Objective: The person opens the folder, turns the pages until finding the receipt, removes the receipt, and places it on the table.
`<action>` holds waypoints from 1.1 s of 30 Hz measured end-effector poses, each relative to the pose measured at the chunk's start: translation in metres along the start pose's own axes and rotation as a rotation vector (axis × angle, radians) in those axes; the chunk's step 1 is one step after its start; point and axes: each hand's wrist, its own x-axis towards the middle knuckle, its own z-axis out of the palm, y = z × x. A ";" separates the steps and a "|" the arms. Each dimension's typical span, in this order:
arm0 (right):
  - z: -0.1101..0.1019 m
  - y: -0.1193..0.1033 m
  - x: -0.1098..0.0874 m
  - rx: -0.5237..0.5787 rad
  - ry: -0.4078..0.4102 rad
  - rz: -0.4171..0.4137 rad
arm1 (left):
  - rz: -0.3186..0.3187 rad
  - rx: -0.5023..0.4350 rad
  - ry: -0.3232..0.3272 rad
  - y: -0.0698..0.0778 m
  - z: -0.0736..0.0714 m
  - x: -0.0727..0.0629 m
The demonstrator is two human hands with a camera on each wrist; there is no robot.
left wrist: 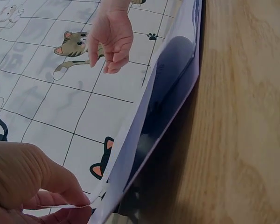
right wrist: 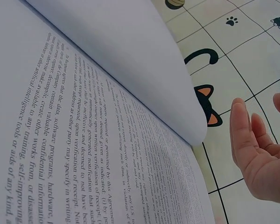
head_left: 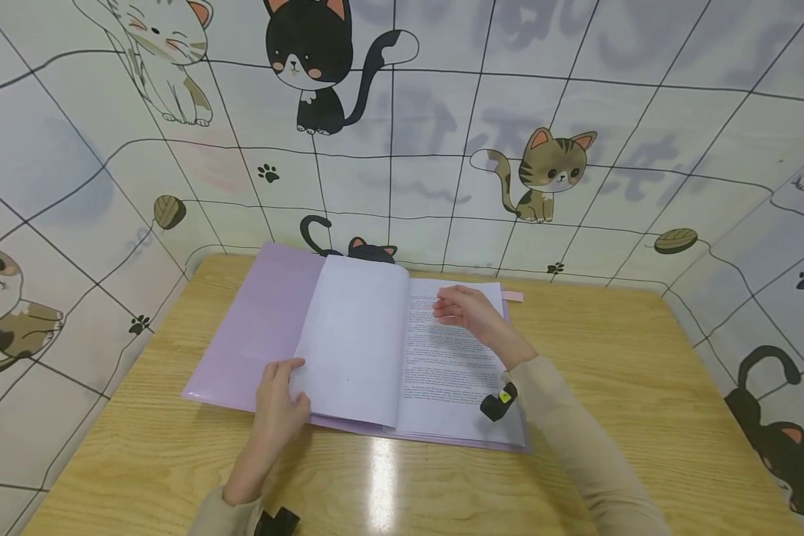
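A purple folder (head_left: 254, 327) lies spread on the table with a stack of paper sheets inside. On its left side a blank white page (head_left: 358, 335) is turned over and bows up near the fold. To the right lies a printed page (head_left: 452, 376) with dense text, its lines readable in part in the right wrist view. My left hand (head_left: 276, 406) pinches the lower left edge of the turned page between thumb and fingers, as the left wrist view shows. Over the upper part of the printed page hovers my right hand (head_left: 467, 311), fingers loosely bent around nothing.
The wooden table (head_left: 616, 372) extends on both sides of the folder. Behind it rises a wall (head_left: 429, 201) printed with cartoon cats and grid lines. A pink tab (head_left: 512, 296) sticks out from the folder's right edge.
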 end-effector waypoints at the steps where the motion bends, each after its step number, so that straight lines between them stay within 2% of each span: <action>1: -0.001 0.000 0.000 0.001 0.001 0.000 | -0.014 0.008 -0.007 -0.001 0.000 0.000; 14: -0.012 0.008 0.009 -0.034 0.056 0.030 | -0.119 0.108 -0.089 -0.014 0.007 0.000; 20: -0.022 0.009 0.013 0.006 0.088 0.014 | -0.183 0.147 -0.134 -0.014 0.010 0.002; 27: -0.030 0.006 0.015 0.032 0.125 0.005 | -0.165 0.183 -0.125 -0.018 0.014 0.002; 33: -0.037 -0.002 0.022 -0.066 0.185 0.006 | -0.166 0.197 -0.134 -0.021 0.016 0.002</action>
